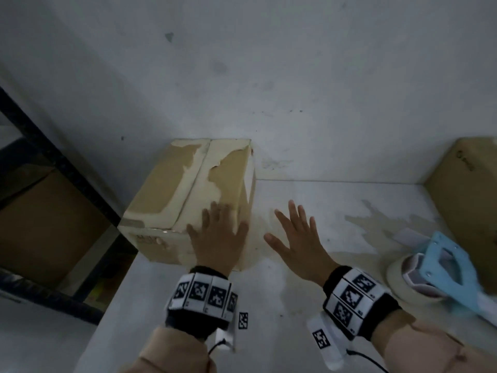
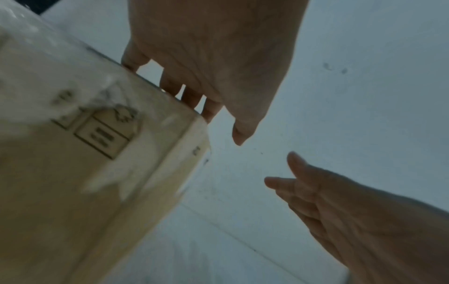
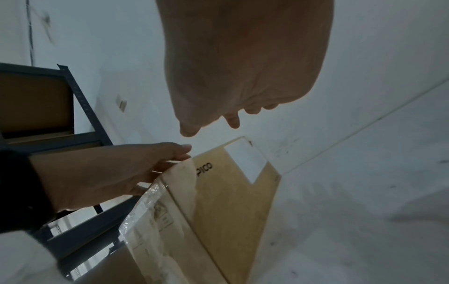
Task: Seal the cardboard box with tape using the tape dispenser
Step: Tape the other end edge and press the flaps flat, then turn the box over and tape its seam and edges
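Clearly the taping is not yet begun: the left hand (image 1: 217, 238) lies flat, fingers spread, on the near right corner of the cardboard box (image 1: 172, 184), far left on the table (image 1: 336, 211). The right hand (image 1: 295, 238) hovers spread and empty beside the box. The flaps are closed, so the contents are hidden. Next, I judge, the right hand must fetch the tape dispenser (image 1: 443, 267), near right.

Head view looks down and forward from above at the table (image 1: 336, 265); both wrist views sit close under each palm (very wide), facing along the fingers. All three share the cardboard box (image 1: 188, 189) corner.
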{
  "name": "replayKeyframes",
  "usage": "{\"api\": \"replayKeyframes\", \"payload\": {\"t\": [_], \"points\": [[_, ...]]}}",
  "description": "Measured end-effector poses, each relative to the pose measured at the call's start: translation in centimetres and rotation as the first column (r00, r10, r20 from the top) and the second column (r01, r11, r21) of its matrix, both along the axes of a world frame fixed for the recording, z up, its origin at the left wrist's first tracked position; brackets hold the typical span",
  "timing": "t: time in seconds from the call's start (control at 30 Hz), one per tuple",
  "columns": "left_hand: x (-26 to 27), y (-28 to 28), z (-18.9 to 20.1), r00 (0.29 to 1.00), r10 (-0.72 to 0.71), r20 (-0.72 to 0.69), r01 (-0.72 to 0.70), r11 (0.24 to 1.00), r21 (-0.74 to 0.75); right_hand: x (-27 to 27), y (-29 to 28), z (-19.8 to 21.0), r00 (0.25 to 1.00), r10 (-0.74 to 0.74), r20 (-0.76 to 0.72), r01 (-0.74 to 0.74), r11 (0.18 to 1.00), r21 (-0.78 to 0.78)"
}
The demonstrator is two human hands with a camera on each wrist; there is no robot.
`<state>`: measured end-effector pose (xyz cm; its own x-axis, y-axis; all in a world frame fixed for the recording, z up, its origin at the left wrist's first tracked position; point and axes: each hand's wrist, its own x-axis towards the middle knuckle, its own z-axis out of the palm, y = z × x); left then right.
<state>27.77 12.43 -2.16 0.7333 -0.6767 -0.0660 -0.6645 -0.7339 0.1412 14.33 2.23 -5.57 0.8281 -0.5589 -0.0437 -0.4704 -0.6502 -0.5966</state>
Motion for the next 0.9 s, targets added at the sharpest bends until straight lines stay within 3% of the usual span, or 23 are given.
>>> {"api": "replayKeyframes", "payload": {"t": [0.1, 0.23, 0.33, 0.47, 0.6, 0.9], "points": [[-4.4, -0.9, -0.2, 0.999, -0.02, -0.042, 0.022, 0.999, 0.035, -5.5, -1.0, -0.5, 0.998, -0.057, -0.012, 0.056, 0.998, -0.037], [-10.8, -3.0, -1.4, 0.989, -0.144, -0.044, 0.142, 0.989, -0.051, -15.3, -3.7, -2.0, 0.981, -0.184, -0.056, 0.178, 0.98, -0.09], [-16.9, -5.7, -2.8, 0.96, -0.256, -0.114, 0.262, 0.964, 0.044, -22.7, -6.5, -3.2, 0.955, -0.282, -0.091, 0.267, 0.952, -0.151], [-22.0, -8.7, -5.0, 0.944, -0.257, -0.208, 0.285, 0.952, 0.113, -27.7, -9.0, -5.1, 0.934, -0.331, -0.138, 0.319, 0.942, -0.103], [-26.0, -10.7, -6.4, 0.946, -0.23, -0.229, 0.268, 0.951, 0.156, -30.9, -10.9, -6.5, 0.948, -0.296, -0.118, 0.291, 0.955, -0.058], [-29.1, -12.0, -6.8, 0.969, -0.158, -0.193, 0.184, 0.975, 0.126, -31.5, -12.1, -7.7, 0.97, -0.213, -0.119, 0.22, 0.974, 0.051]]}}
